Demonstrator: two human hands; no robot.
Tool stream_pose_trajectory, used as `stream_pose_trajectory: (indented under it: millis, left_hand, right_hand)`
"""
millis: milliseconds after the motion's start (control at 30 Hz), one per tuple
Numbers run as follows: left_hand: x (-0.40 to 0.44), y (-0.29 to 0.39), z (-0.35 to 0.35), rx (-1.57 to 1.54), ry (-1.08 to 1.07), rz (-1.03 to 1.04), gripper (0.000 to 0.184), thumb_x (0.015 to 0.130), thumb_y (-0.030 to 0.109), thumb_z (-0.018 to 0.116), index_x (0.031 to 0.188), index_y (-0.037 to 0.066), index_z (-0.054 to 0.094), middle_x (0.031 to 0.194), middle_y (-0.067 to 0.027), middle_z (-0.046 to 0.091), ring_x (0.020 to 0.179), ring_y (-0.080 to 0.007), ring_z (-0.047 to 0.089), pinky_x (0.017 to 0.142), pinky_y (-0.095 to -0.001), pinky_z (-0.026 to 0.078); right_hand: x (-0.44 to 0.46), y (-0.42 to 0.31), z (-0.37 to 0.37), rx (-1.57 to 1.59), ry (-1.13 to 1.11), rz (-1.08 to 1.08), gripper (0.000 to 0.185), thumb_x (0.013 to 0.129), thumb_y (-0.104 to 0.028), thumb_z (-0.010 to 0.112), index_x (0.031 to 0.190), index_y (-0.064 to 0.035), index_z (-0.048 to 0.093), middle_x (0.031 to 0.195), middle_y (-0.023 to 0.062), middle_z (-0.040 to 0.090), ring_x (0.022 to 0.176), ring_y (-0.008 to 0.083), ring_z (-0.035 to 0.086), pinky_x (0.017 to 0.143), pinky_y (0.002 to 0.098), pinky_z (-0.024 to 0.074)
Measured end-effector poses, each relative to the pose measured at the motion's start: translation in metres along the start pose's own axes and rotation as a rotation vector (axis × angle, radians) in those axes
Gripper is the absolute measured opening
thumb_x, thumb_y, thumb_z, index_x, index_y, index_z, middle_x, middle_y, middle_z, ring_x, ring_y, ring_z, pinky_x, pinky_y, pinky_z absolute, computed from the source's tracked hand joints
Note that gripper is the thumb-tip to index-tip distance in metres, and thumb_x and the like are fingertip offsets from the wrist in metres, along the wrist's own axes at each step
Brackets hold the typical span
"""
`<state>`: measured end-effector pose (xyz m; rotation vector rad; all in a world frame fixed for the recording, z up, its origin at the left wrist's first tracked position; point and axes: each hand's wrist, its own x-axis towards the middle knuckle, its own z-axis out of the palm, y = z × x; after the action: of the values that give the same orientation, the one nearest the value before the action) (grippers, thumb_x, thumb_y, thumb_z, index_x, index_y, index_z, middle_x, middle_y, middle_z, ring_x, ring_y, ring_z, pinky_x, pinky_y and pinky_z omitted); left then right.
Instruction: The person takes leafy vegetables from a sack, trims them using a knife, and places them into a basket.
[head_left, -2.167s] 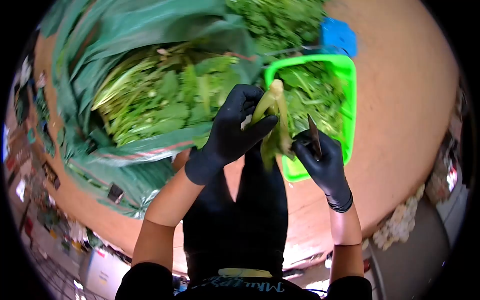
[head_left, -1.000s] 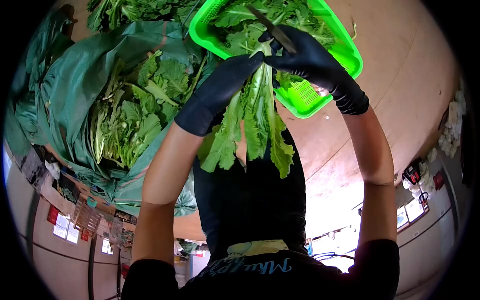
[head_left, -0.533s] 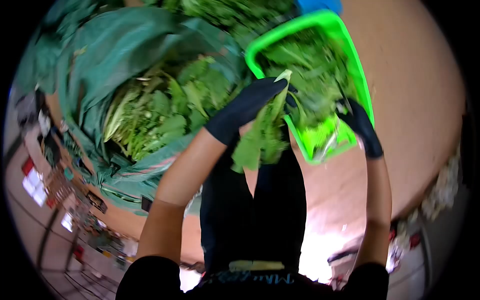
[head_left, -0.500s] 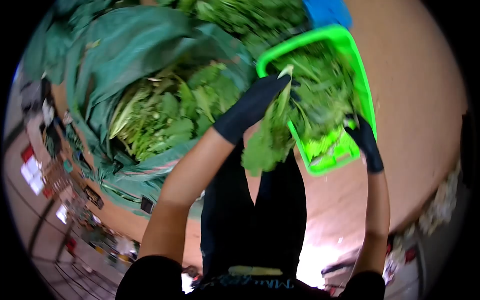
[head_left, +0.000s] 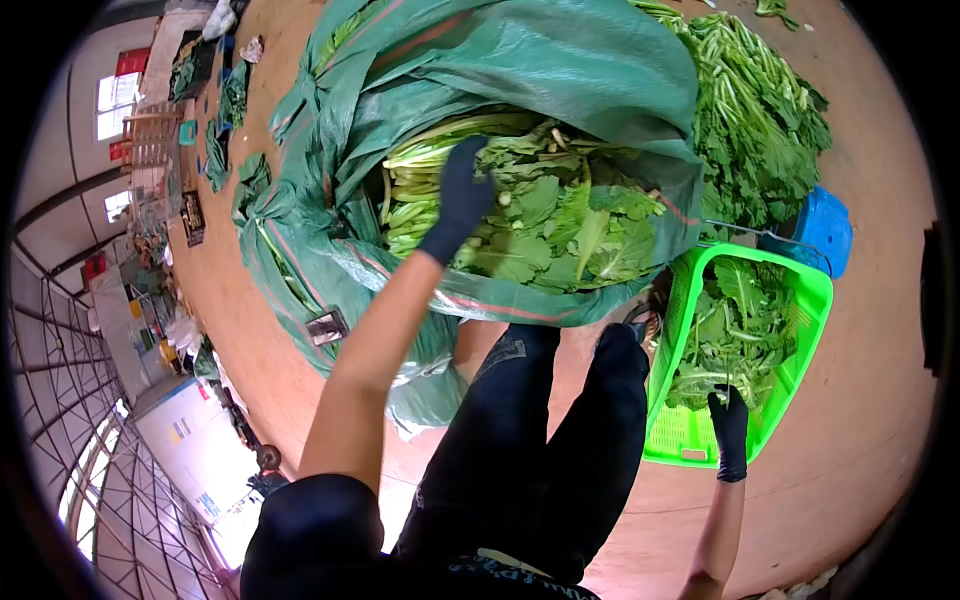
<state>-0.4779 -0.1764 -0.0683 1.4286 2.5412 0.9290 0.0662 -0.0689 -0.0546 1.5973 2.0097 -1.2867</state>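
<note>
My left hand (head_left: 464, 200), in a black glove, is over the leafy greens (head_left: 545, 215) that fill a green woven sack (head_left: 500, 60). Its thumb stands apart from the fingers and nothing shows in it. At the lower end of a bright green plastic basket (head_left: 815, 330), my black-gloved right hand (head_left: 731, 425) has its fingers curled by the loose greens (head_left: 735, 335) inside. A small pale bit shows at those fingertips, too little to name.
A large heap of greens (head_left: 755, 120) lies on the floor beyond the sack. A blue container (head_left: 825, 235) stands behind the basket. My legs (head_left: 590, 430) are between sack and basket. A dark phone-like object (head_left: 326, 328) rests on the sack's left side.
My left hand has left the basket and a leafy stalk no longer shows in it; it is now over the sack. My right hand stays at the basket. The view has turned left.
</note>
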Motion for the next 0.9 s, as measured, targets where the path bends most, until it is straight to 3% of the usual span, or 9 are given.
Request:
stream_pose_trajectory:
  millis: [100,233,433,600,700,733,767,833,900]
  left_hand:
    - [-0.001,-0.055,-0.072,0.588,-0.111,0.033,0.055,0.065,0.005,0.062,0.117,0.005,0.046,0.117,-0.0164,0.05,0.103,-0.0362,0.048,0.087,-0.041,0.039]
    - [0.019,-0.091,-0.092,0.711,-0.368,-0.029,0.051,0.07,0.014,0.065,0.117,0.008,0.048,0.11,-0.0149,0.053,0.096,-0.0345,0.051,0.079,-0.0409,0.044]
    - [0.015,-0.098,-0.136,0.526,-0.42,0.187,0.038,0.075,0.017,0.06,0.111,0.01,0.053,0.098,-0.0111,0.059,0.083,-0.0305,0.056,0.07,-0.0396,0.045]
    - [-0.008,-0.087,-0.116,-0.053,-0.385,-0.289,0.03,0.078,0.013,0.064,0.106,0.004,0.055,0.097,-0.0117,0.06,0.082,-0.0198,0.057,0.071,-0.0279,0.044]
    - [-0.01,-0.08,-0.108,-0.066,-0.32,-0.215,0.034,0.078,0.011,0.064,0.109,0.002,0.053,0.098,-0.0092,0.059,0.084,-0.016,0.056,0.071,-0.0262,0.044]
    - [-0.011,-0.066,-0.114,-0.22,-0.335,-0.335,0.033,0.078,0.007,0.064,0.108,-0.001,0.053,0.101,-0.0068,0.057,0.086,-0.0154,0.056,0.072,-0.0251,0.043]
    - [-0.011,-0.05,-0.125,-0.265,-0.317,-0.212,0.03,0.078,0.002,0.061,0.107,0.0,0.054,0.102,-0.0057,0.054,0.088,-0.0149,0.055,0.076,-0.0263,0.043]
    - [-0.006,0.009,-0.156,-0.255,-0.291,-0.109,0.027,0.072,0.0,0.063,0.099,0.002,0.057,0.101,-0.0105,0.058,0.093,-0.02,0.055,0.083,-0.0301,0.041]
    - [-0.004,0.059,-0.164,-0.611,-0.193,-0.019,0.026,0.071,-0.006,0.057,0.096,0.003,0.055,0.112,-0.0166,0.054,0.108,-0.0276,0.051,0.093,-0.0364,0.037]
  right_hand:
    - [0.015,-0.028,0.017,-0.004,0.028,-0.162,0.027,0.077,-0.015,0.063,0.099,0.0002,0.058,0.085,0.0146,0.063,0.057,0.0208,0.054,0.055,0.0301,0.0425]
    - [0.018,-0.096,0.024,-0.02,-0.064,-0.123,0.03,0.077,-0.015,0.061,0.103,0.0008,0.058,0.091,0.0147,0.063,0.058,0.0205,0.056,0.055,0.0306,0.0449]
    - [0.013,-0.159,0.03,-0.003,-0.055,-0.188,0.026,0.078,-0.013,0.06,0.1,0.0003,0.058,0.09,0.0144,0.063,0.056,0.0198,0.056,0.054,0.0297,0.0441]
    - [0.02,-0.185,0.045,0.128,-0.04,-0.279,0.029,0.078,-0.012,0.061,0.103,0.0018,0.057,0.09,0.0128,0.063,0.054,0.0173,0.053,0.051,0.0281,0.0423]
    - [0.009,-0.201,0.043,0.106,-0.084,-0.271,0.028,0.078,-0.01,0.061,0.103,0.0015,0.057,0.09,0.0116,0.063,0.055,0.0162,0.052,0.051,0.0271,0.0418]
    - [0.004,-0.203,0.042,0.122,-0.067,-0.28,0.027,0.079,-0.01,0.061,0.103,0.0008,0.057,0.089,0.0109,0.063,0.055,0.0157,0.052,0.051,0.0268,0.0414]
    - [-0.003,-0.211,0.038,0.164,-0.084,-0.258,0.026,0.079,-0.009,0.061,0.102,0.0006,0.058,0.088,0.0104,0.063,0.055,0.0154,0.052,0.05,0.0271,0.0409]
    - [-0.016,-0.232,0.026,0.204,-0.072,-0.254,0.027,0.076,-0.002,0.059,0.102,0.0007,0.058,0.087,0.0067,0.062,0.057,0.0115,0.049,0.054,0.0251,0.0404]
    - [-0.02,-0.249,0.016,0.27,0.009,-0.477,0.031,0.075,-0.001,0.061,0.105,0.0,0.057,0.089,0.0101,0.063,0.067,0.0184,0.058,0.059,0.0275,0.0451]
